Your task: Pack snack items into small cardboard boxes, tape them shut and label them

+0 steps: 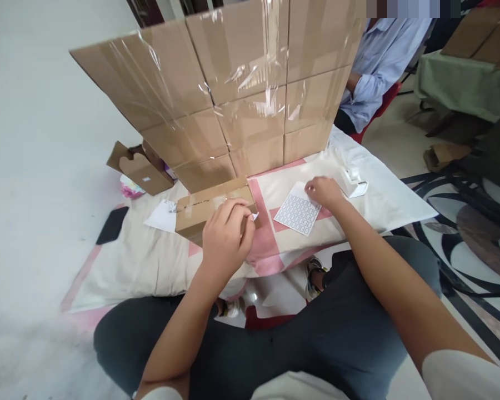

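Note:
My left hand is over the front of a closed, taped cardboard box, its fingers curled in toward the thumb. A small white piece of paper pokes out at those fingertips. To the right, a white sheet of stickers with rows of dark-outlined rectangles lies flat on the cloth. My right hand is closed at the sheet's upper right corner, thumb and fingers pinched there. Just beyond that hand stands a white tape dispenser.
A tall wall of taped cardboard boxes rises at the back of the cloth-covered table. At the left are an open carton, a white paper and a black phone-like slab. Another person sits beyond the boxes.

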Action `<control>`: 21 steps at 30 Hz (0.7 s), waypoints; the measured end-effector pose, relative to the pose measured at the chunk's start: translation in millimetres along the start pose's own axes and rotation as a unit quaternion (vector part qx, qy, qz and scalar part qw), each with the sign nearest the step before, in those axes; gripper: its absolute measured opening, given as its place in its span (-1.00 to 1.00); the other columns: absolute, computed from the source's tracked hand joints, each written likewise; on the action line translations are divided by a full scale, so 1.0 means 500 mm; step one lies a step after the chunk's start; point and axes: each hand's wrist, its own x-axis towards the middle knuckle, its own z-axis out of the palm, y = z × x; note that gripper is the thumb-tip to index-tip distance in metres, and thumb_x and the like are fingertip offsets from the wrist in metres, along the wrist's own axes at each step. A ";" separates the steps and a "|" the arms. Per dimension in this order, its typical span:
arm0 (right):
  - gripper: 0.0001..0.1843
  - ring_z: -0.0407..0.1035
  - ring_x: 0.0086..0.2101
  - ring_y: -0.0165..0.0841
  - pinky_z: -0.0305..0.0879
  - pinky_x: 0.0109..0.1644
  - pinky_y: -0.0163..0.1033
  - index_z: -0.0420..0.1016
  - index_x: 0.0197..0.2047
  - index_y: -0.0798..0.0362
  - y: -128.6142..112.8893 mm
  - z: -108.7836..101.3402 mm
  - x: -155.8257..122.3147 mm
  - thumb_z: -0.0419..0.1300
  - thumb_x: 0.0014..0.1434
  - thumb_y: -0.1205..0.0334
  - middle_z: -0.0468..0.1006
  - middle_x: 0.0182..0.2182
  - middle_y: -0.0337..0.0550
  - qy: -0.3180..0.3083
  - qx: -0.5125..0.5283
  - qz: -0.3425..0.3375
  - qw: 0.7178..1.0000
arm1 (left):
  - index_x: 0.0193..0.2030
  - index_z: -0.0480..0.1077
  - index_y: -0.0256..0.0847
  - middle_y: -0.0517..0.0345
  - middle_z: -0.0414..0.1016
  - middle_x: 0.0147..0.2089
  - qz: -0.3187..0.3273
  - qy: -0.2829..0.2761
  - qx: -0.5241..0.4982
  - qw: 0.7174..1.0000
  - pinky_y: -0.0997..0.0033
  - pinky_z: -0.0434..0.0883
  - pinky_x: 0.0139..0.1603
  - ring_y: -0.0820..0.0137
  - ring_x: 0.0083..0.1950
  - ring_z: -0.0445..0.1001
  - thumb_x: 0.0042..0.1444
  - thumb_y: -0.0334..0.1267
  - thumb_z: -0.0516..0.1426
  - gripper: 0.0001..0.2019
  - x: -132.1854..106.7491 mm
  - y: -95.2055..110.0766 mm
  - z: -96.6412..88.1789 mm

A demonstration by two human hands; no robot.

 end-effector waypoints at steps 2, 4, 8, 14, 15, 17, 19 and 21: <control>-0.77 0.46 -0.11 0.03 0.32 0.00 0.06 0.71 -0.29 0.16 -0.017 -0.003 -0.016 0.18 0.19 0.39 0.60 -0.19 0.21 -0.010 0.016 -0.011 1.000 | -0.20 0.32 -0.14 0.04 0.53 -0.01 -0.002 0.009 -0.003 1.000 0.25 0.39 0.00 0.26 0.02 0.53 0.36 -0.37 0.05 -0.92 0.002 -0.005 -0.008; -0.75 0.46 -0.08 -0.02 0.32 0.02 0.03 0.72 -0.20 0.14 -0.043 -0.009 -0.039 0.17 0.25 0.33 0.60 -0.14 0.18 0.004 0.035 -0.043 0.998 | -0.18 0.33 -0.15 0.03 0.53 0.00 0.001 0.006 -0.003 1.000 0.25 0.39 0.02 0.26 0.04 0.52 0.37 -0.36 0.05 -0.92 0.004 -0.009 -0.013; -0.68 0.46 -0.23 -0.28 0.39 -0.09 -0.15 0.64 0.06 0.03 -0.138 -0.026 -0.109 0.21 0.32 0.13 0.60 -0.16 -0.05 -0.014 0.307 -0.231 0.923 | -0.17 0.34 -0.15 0.05 0.55 0.03 0.033 -0.049 0.019 0.998 0.24 0.37 0.01 0.26 0.05 0.52 0.39 -0.35 0.05 -0.91 0.003 -0.010 -0.007; -0.62 0.37 -0.49 -0.41 0.23 -0.46 -0.30 0.55 0.05 0.03 -0.249 -0.038 -0.179 0.29 0.25 0.02 0.59 -0.39 -0.20 -0.159 0.628 -0.161 0.745 | -0.18 0.36 -0.16 0.08 0.59 0.03 0.093 -0.050 0.081 0.991 0.22 0.34 -0.06 0.26 -0.06 0.53 0.37 -0.34 0.11 -0.95 -0.003 -0.010 0.026; -0.62 0.33 -0.57 -0.43 0.14 -0.53 -0.32 0.53 0.04 0.05 -0.252 -0.040 -0.179 0.25 0.27 -0.01 0.59 -0.44 -0.21 -0.198 0.666 -0.117 0.710 | -0.18 0.36 -0.16 0.08 0.60 0.02 0.109 -0.041 0.085 0.990 0.22 0.34 -0.08 0.26 -0.07 0.53 0.36 -0.35 0.12 -0.95 -0.004 -0.011 0.032; -0.61 0.21 -0.69 -0.48 -0.05 -0.63 -0.34 0.50 0.00 0.08 -0.247 -0.045 -0.172 0.17 0.28 -0.04 0.58 -0.51 -0.20 -0.265 0.721 -0.051 0.638 | -0.17 0.38 -0.17 0.06 0.61 -0.02 0.147 -0.022 0.079 0.986 0.23 0.34 -0.09 0.26 -0.09 0.54 0.33 -0.37 0.15 -0.96 -0.005 -0.012 0.043; -0.67 0.11 -0.73 -0.53 -0.17 -0.65 -0.35 0.49 -0.09 0.09 -0.237 -0.051 -0.164 0.23 0.22 0.02 0.58 -0.53 -0.20 -0.306 0.747 -0.033 0.589 | -0.15 0.40 -0.18 0.04 0.62 -0.05 0.183 -0.003 0.061 0.981 0.24 0.35 -0.09 0.25 -0.08 0.55 0.28 -0.40 0.20 -0.93 -0.006 -0.012 0.053; -0.73 0.06 -0.72 -0.58 -0.20 -0.64 -0.38 0.49 -0.15 0.10 -0.226 -0.056 -0.156 0.33 0.10 0.17 0.56 -0.53 -0.24 -0.324 0.750 -0.049 0.574 | -0.13 0.41 -0.18 0.02 0.63 -0.07 0.209 0.012 0.055 0.976 0.24 0.37 -0.09 0.23 -0.07 0.55 0.23 -0.42 0.25 -0.87 -0.008 -0.012 0.062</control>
